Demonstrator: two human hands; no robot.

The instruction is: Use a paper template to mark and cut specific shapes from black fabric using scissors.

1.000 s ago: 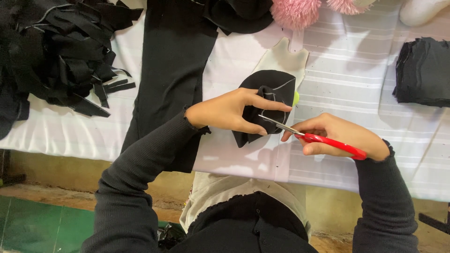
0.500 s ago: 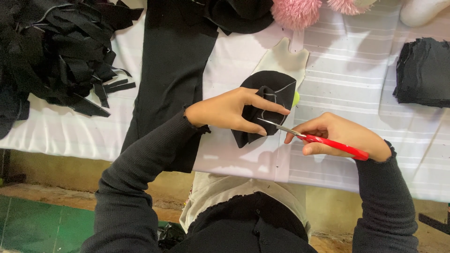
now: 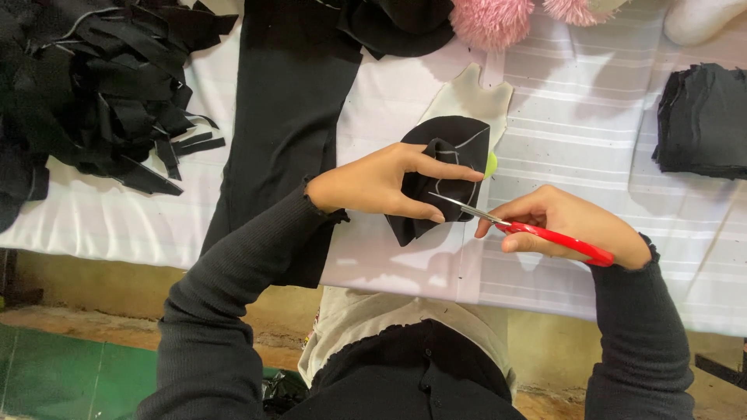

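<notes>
**Scissors at the edge of a chalk-marked black piece**

Right hand (image 3: pixel 572 225) is closed around the red handles of a pair of scissors (image 3: pixel 529 228); the metal blades point left and their tips meet the lower right edge of a small black fabric piece (image 3: pixel 443 175). Whether the blades are parted or shut at the tip is too fine to tell.

Left hand (image 3: pixel 381 185) grips that fabric piece, thumb below and index finger stretched across the top, pinching it so the edge toward the blades stands taut and lifted off the table (a limp edge would fold away from the blades). Pale chalk-like lines show on the black surface, running near where the blades sit.

Directly under and behind the piece lies a cream pattern shape (image 3: pixel 471 97), flat on the white striped tablecloth (image 3: pixel 576 140), with a small yellow-green object (image 3: pixel 492 163) peeking out at its right edge, kind unclear.

Further out: a long strip of black cloth (image 3: pixel 284 117) runs from the far edge of the table down over the near edge, just left of the left forearm. At far left, a loose heap of black scraps (image 3: pixel 93 85). At far right, well apart from the hands, a neat stack of black pieces (image 3: pixel 704 120). Pink fluffy material (image 3: pixel 490 19) sits along the top edge.
</notes>
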